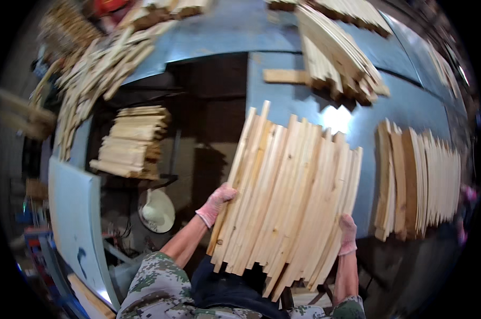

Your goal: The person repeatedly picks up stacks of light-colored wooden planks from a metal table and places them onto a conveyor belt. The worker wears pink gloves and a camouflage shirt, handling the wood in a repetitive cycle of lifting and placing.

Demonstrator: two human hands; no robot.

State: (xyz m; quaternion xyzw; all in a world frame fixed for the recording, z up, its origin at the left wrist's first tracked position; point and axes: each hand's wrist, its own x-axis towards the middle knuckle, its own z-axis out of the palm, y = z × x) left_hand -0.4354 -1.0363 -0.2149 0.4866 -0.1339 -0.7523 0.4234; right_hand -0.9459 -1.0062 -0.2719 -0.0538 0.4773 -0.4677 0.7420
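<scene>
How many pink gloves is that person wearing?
2: one on the left hand, holding the wooden slats by their left edge; one on the right hand, at their right edge. Both are partly hidden.

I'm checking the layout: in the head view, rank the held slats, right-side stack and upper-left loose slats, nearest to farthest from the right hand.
1. Held slats: touching the right hand.
2. Right-side stack: to its right.
3. Upper-left loose slats: far left.

Blue worktables [214, 43] — white glare [336, 119] on one, shadowed gap [214, 74] between, pale-blue panel [73, 207] at left
</scene>
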